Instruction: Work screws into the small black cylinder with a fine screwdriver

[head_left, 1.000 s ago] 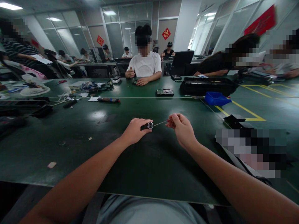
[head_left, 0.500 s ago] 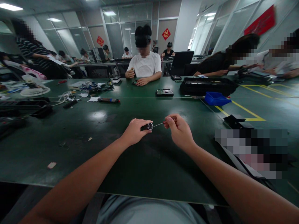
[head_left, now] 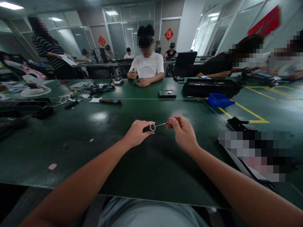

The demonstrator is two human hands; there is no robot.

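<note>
My left hand (head_left: pixel 136 133) lies on the green table (head_left: pixel 94 148) with its fingers closed around a small black cylinder (head_left: pixel 150 127) whose ringed end faces right. My right hand (head_left: pixel 182 132) pinches the red handle of a thin screwdriver (head_left: pixel 163 124). Its metal shaft points left, and its tip is at the open end of the cylinder. Both forearms reach in from the bottom of the view.
A blue tray (head_left: pixel 219 100) and a long black case (head_left: pixel 210 87) stand at the back right. A circuit board (head_left: pixel 167 93), a pen-like tool (head_left: pixel 110 101) and cable clutter lie farther back. Black parts (head_left: pixel 239 123) rest at my right. Other people sit across the table.
My right hand has moved left toward the cylinder, so less of the screwdriver shaft shows between the hands. A person in a striped shirt at the far left has walked to the right.
</note>
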